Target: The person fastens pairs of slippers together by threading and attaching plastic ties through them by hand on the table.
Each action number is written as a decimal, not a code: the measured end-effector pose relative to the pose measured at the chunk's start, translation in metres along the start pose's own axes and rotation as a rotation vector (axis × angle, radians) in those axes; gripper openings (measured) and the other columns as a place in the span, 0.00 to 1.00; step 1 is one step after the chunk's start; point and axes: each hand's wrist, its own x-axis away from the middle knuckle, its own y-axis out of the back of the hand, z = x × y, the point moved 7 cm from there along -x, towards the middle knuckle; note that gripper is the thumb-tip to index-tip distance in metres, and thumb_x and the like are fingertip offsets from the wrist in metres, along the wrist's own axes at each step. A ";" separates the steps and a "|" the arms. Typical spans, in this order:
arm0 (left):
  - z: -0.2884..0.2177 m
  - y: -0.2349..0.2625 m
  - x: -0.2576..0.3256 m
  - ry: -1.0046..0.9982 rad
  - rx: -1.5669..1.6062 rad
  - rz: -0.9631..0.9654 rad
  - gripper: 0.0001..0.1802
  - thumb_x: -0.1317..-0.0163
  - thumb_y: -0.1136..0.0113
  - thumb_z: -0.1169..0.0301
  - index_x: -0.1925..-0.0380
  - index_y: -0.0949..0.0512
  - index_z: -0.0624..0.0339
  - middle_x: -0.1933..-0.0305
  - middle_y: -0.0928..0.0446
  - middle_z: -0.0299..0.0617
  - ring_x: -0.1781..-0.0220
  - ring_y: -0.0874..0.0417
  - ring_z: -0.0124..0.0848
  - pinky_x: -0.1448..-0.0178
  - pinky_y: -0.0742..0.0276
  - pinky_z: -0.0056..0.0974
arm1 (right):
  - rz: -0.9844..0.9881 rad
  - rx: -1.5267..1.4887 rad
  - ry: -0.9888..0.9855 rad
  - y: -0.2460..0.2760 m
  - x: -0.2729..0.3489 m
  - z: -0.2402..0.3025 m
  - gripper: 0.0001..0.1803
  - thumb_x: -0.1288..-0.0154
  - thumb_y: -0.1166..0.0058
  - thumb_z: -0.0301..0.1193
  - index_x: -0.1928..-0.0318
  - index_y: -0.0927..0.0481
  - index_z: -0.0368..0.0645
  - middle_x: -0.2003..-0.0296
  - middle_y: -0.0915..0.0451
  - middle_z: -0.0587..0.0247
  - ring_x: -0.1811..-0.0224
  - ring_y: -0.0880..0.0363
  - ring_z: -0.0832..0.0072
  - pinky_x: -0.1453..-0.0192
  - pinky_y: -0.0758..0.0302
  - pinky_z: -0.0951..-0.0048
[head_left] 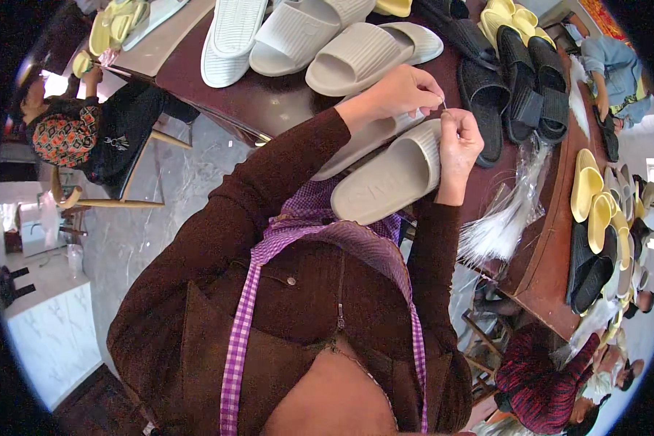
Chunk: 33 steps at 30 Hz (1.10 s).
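My left hand (400,91) and my right hand (461,149) are close together over a pair of beige slide slippers, fingertips pinched. A thin white strand (444,104) runs between the fingertips of both hands. Under my right hand is the nearer beige slipper (385,185), its ribbed strap beside my wrist and its heel toward my apron. Partly hidden by my left wrist and the nearer slipper is the other beige slipper (367,145). Whether the strand passes through the slippers cannot be made out.
Light slippers (374,58) line the far side of the dark red table (283,102). Black slippers (483,109) lie to the right, by a bundle of white strands (505,211). Yellow slippers (587,185) sit farther right. Other people sit around, one (73,138) at left.
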 end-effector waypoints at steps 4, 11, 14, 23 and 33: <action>0.008 0.001 -0.002 0.015 -0.020 0.006 0.09 0.45 0.40 0.70 0.69 0.20 0.66 0.76 0.22 0.36 0.78 0.26 0.19 0.74 0.31 0.25 | -0.006 0.036 -0.006 0.001 0.000 -0.002 0.02 0.40 0.47 0.22 0.68 0.22 0.37 0.74 0.25 0.74 0.72 0.32 0.88 0.67 0.34 0.86; 0.011 0.000 -0.001 0.046 0.045 0.053 0.08 0.48 0.40 0.71 0.71 0.20 0.66 0.77 0.22 0.36 0.80 0.28 0.20 0.75 0.32 0.25 | 0.017 0.123 0.054 0.000 0.001 0.002 0.02 0.40 0.46 0.23 0.68 0.22 0.37 0.74 0.26 0.75 0.71 0.32 0.88 0.66 0.34 0.85; 0.014 0.001 -0.003 0.060 0.079 0.074 0.08 0.48 0.40 0.72 0.72 0.20 0.66 0.77 0.22 0.37 0.80 0.28 0.20 0.76 0.33 0.25 | 0.024 0.156 0.077 -0.002 0.000 0.003 0.02 0.40 0.47 0.23 0.68 0.22 0.38 0.74 0.26 0.75 0.71 0.33 0.88 0.67 0.34 0.85; 0.027 0.001 -0.008 0.149 0.206 0.158 0.07 0.48 0.40 0.75 0.70 0.20 0.68 0.76 0.22 0.40 0.80 0.28 0.22 0.75 0.32 0.26 | 0.039 0.169 0.055 -0.003 -0.001 -0.001 0.01 0.44 0.46 0.23 0.70 0.22 0.39 0.75 0.23 0.64 0.71 0.27 0.77 0.65 0.30 0.76; 0.026 -0.002 -0.008 0.168 0.283 0.196 0.09 0.48 0.39 0.75 0.67 0.20 0.69 0.74 0.22 0.41 0.80 0.29 0.22 0.75 0.33 0.25 | 0.013 0.112 0.095 -0.003 -0.001 0.001 0.02 0.40 0.47 0.23 0.69 0.23 0.37 0.75 0.27 0.74 0.71 0.34 0.88 0.66 0.35 0.85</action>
